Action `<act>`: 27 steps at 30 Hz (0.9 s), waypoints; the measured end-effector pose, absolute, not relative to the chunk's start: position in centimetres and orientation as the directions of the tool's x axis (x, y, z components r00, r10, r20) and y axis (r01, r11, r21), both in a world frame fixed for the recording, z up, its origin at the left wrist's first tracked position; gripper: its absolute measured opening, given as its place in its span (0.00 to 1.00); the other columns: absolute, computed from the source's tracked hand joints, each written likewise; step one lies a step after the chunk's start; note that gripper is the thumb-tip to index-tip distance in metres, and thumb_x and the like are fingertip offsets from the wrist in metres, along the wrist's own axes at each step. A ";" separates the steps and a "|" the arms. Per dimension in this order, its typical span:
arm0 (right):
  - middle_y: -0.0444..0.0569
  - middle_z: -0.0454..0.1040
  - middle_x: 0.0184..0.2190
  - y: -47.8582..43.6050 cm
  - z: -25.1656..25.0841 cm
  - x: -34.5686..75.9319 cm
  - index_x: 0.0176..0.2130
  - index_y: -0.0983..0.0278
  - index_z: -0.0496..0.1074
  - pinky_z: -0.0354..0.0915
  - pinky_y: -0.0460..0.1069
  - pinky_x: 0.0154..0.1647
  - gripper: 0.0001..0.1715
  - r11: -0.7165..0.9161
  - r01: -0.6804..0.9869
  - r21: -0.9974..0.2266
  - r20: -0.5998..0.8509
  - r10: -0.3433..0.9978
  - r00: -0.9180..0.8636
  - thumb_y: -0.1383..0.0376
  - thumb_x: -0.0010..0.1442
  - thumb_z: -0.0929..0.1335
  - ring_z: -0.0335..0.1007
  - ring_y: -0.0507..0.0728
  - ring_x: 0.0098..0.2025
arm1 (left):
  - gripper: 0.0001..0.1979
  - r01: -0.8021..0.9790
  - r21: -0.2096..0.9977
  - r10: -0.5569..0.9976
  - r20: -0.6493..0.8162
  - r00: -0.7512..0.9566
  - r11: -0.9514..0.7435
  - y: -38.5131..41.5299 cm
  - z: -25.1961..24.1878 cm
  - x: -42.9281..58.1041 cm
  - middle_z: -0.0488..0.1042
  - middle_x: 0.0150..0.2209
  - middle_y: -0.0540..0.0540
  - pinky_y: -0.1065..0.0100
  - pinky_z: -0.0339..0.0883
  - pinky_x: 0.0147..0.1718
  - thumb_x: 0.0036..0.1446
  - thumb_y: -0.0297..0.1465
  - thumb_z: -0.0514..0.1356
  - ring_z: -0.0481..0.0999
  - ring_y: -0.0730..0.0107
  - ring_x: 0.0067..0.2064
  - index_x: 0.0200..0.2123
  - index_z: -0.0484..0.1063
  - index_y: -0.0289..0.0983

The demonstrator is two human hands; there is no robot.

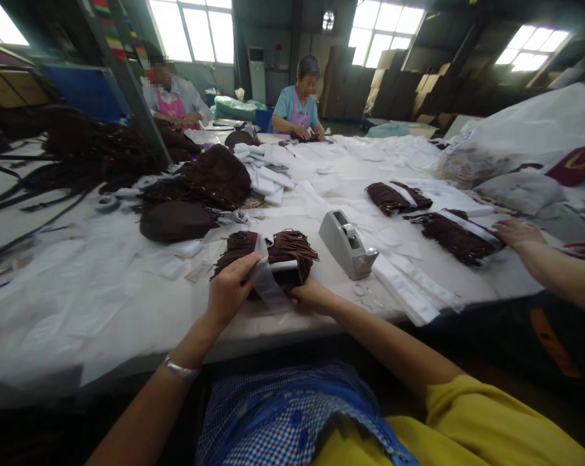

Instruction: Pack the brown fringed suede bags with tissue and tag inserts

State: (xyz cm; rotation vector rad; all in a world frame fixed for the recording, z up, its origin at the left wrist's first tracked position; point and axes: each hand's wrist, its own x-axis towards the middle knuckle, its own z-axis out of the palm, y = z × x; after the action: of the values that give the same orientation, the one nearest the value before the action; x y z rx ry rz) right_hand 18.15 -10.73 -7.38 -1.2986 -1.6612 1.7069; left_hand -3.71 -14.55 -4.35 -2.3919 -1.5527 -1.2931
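Note:
In front of me on the table a brown fringed bag (295,249) lies folded into a bundle. A translucent plastic strip (270,288) crosses its middle and hangs over the near side. My left hand (231,285) is closed on the strip at the bag's left, thumb and fingers pinched. At the bag's near right corner my right hand (314,296) grips its lower edge, with the fingertips partly hidden beneath it. A grey tape dispenser (341,243) stands just right of the bag.
White strips (413,285) lie right of the dispenser. Two banded brown bundles (394,197) are farther right, one touched by a co-worker's hand (518,233). More brown bags (178,220) are heaped left, by a metal post (137,84). Two people (299,107) work across the table.

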 end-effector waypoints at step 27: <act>0.40 0.68 0.15 -23.7 -11.2 19.9 0.22 0.65 0.67 0.50 0.42 0.12 0.30 -0.448 0.332 -0.830 -0.558 0.651 -0.514 0.47 0.64 0.64 0.54 0.45 0.11 | 0.22 0.691 0.179 0.607 0.658 0.446 -0.701 -17.6 -7.8 -3.2 0.75 0.57 0.41 0.51 0.62 0.62 0.63 0.24 0.57 0.72 0.62 0.60 0.59 0.67 0.40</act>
State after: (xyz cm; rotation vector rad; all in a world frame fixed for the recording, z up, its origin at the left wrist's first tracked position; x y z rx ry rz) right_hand 19.89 -23.73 -11.16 -1.4066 -1.5040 2.0621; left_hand -3.22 -17.65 -7.84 -2.5712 -1.1593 -1.0963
